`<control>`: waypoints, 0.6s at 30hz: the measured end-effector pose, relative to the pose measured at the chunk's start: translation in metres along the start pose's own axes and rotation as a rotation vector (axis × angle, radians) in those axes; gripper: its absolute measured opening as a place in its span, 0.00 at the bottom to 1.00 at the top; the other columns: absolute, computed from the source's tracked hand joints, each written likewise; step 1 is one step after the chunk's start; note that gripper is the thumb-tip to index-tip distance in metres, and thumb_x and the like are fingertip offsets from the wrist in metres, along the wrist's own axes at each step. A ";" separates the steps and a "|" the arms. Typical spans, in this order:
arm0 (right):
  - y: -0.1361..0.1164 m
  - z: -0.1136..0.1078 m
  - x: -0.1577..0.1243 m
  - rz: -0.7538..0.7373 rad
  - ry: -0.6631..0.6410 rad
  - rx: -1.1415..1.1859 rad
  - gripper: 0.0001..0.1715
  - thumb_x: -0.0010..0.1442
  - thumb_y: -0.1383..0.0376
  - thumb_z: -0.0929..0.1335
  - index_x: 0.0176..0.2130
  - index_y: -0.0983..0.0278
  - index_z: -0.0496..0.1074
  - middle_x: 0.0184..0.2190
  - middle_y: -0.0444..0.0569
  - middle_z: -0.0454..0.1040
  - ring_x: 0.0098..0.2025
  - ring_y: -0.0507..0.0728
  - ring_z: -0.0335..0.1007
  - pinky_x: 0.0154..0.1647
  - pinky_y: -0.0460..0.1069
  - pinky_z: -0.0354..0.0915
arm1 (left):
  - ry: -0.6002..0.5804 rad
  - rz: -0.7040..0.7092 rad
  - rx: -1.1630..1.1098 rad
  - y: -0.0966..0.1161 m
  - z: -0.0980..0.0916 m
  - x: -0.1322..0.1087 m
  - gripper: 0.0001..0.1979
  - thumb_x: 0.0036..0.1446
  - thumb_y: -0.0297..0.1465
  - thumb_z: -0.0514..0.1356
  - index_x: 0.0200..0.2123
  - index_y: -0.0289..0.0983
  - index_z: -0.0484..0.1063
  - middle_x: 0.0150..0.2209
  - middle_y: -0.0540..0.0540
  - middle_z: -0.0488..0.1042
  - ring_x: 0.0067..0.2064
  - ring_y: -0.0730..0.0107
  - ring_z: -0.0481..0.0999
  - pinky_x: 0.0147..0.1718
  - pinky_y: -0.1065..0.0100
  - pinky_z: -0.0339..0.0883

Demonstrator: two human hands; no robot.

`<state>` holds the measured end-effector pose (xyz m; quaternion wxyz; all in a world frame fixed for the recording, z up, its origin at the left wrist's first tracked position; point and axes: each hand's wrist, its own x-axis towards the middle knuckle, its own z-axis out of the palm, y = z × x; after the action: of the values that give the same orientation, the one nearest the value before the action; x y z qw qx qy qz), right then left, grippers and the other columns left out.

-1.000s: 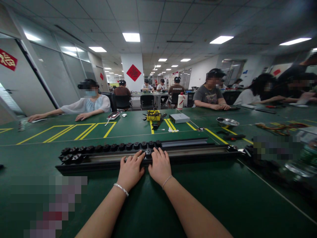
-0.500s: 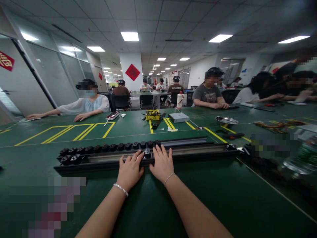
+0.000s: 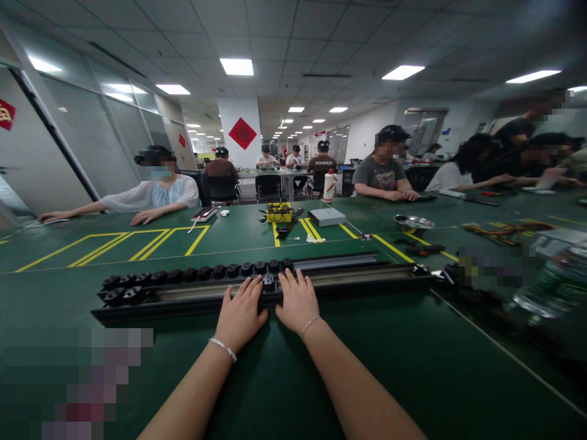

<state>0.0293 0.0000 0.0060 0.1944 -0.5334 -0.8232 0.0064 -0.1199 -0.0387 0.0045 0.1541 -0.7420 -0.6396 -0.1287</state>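
Observation:
A long black rail (image 3: 367,282) lies across the green table (image 3: 413,366) in front of me. A row of several black knob-like parts (image 3: 197,273) sits along its left half, and two more rest at its left end (image 3: 120,297). My left hand (image 3: 239,315) and my right hand (image 3: 298,302) lie side by side on the rail's near edge, fingers stretched forward and apart. Between their fingertips sits one small black part with a metal top (image 3: 268,282), which both hands touch. Each wrist wears a thin bracelet.
Several people sit at the far and right sides of the table. On it lie a phone (image 3: 204,213), a yellow box with cables (image 3: 279,213), a white box (image 3: 326,216), a metal bowl (image 3: 413,222) and coloured wires (image 3: 504,231). A clear bottle (image 3: 550,287) stands at the right.
My hands stay on the rail around the small part, with the fingers shifting slightly. The view has drifted a little to the right.

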 end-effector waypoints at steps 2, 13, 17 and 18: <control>0.000 -0.001 0.000 0.000 -0.013 0.005 0.43 0.48 0.57 0.66 0.61 0.61 0.53 0.63 0.49 0.49 0.64 0.64 0.37 0.61 0.59 0.37 | -0.008 -0.012 -0.004 0.001 0.000 0.001 0.27 0.50 0.36 0.52 0.56 0.41 0.58 0.61 0.47 0.57 0.62 0.59 0.53 0.57 0.49 0.46; 0.027 -0.016 0.000 -0.238 -0.089 -0.078 0.41 0.50 0.52 0.65 0.60 0.53 0.52 0.63 0.46 0.49 0.62 0.64 0.43 0.60 0.66 0.29 | -0.041 -0.068 -0.002 0.010 -0.006 0.008 0.26 0.49 0.41 0.53 0.52 0.41 0.61 0.60 0.44 0.59 0.61 0.54 0.54 0.51 0.43 0.53; 0.030 -0.011 -0.003 -0.216 0.001 -0.075 0.37 0.51 0.49 0.63 0.59 0.51 0.55 0.63 0.45 0.51 0.63 0.68 0.38 0.60 0.67 0.29 | -0.051 -0.076 -0.013 0.011 -0.008 0.009 0.25 0.49 0.41 0.53 0.52 0.42 0.61 0.60 0.44 0.59 0.60 0.54 0.54 0.51 0.41 0.51; 0.029 -0.010 -0.003 -0.215 0.016 -0.070 0.37 0.52 0.49 0.63 0.59 0.51 0.55 0.62 0.44 0.52 0.63 0.68 0.38 0.60 0.67 0.29 | -0.058 -0.083 -0.015 0.012 -0.009 0.010 0.26 0.49 0.41 0.53 0.52 0.42 0.61 0.60 0.44 0.60 0.60 0.54 0.54 0.51 0.40 0.51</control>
<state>0.0596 0.0076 0.0078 0.1817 -0.4488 -0.8737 -0.0477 -0.1069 -0.0347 0.0154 0.1245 -0.7195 -0.6730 -0.1181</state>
